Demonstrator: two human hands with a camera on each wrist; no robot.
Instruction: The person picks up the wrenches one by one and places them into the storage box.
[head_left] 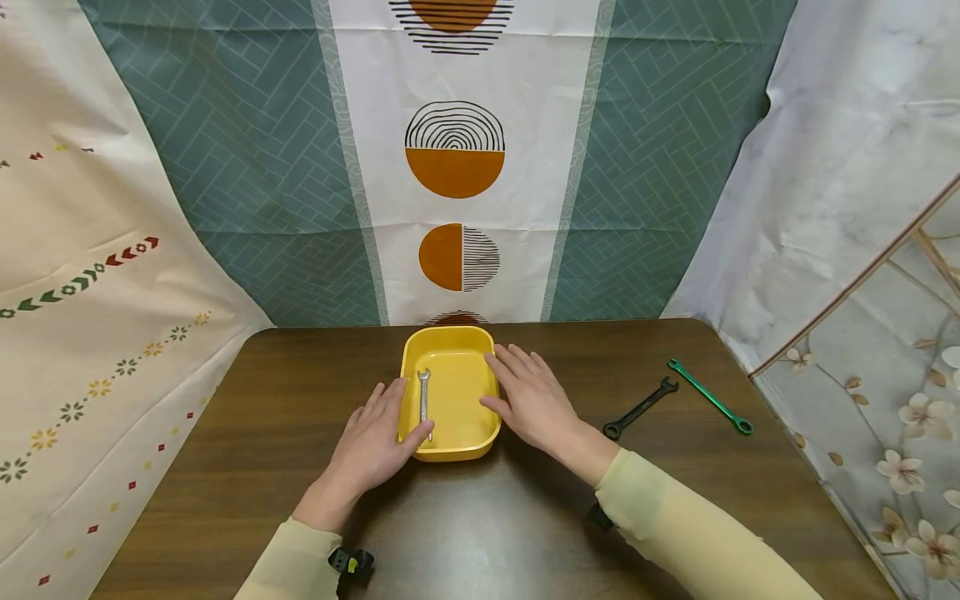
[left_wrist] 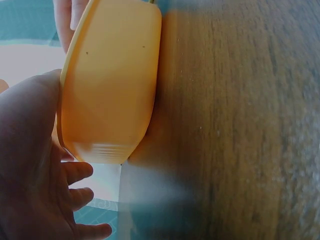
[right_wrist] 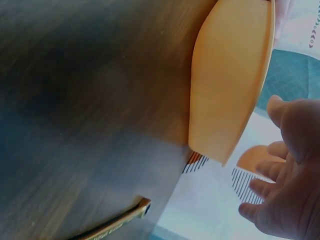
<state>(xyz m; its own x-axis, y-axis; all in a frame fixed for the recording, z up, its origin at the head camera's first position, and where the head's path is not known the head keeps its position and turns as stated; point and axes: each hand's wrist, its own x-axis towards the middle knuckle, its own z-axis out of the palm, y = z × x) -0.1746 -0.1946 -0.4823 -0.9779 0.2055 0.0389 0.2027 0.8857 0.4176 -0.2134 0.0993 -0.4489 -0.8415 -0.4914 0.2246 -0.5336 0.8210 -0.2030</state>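
A yellow rectangular tray [head_left: 461, 404] stands near the table's back edge with a small silver combination wrench [head_left: 423, 396] lying lengthwise in its left part. At the left side is my left hand [head_left: 375, 442], fingers loosely extended and spread along the outside, thumb reaching over the rim. My right hand [head_left: 536, 400] hovers by the right rim, fingers nearly straight, thumb pointing toward the wall. In the right wrist view a gap shows between that hand and the tray wall [right_wrist: 227, 75]. The left wrist view shows the tray's outer side [left_wrist: 110, 85] beside the left palm.
To the right on the brown wooden table [head_left: 300, 375] lie a black combination wrench [head_left: 637, 411] and a longer green combination wrench [head_left: 708, 394]. Patterned cloths hang behind the table [head_left: 457, 167] and on both sides.
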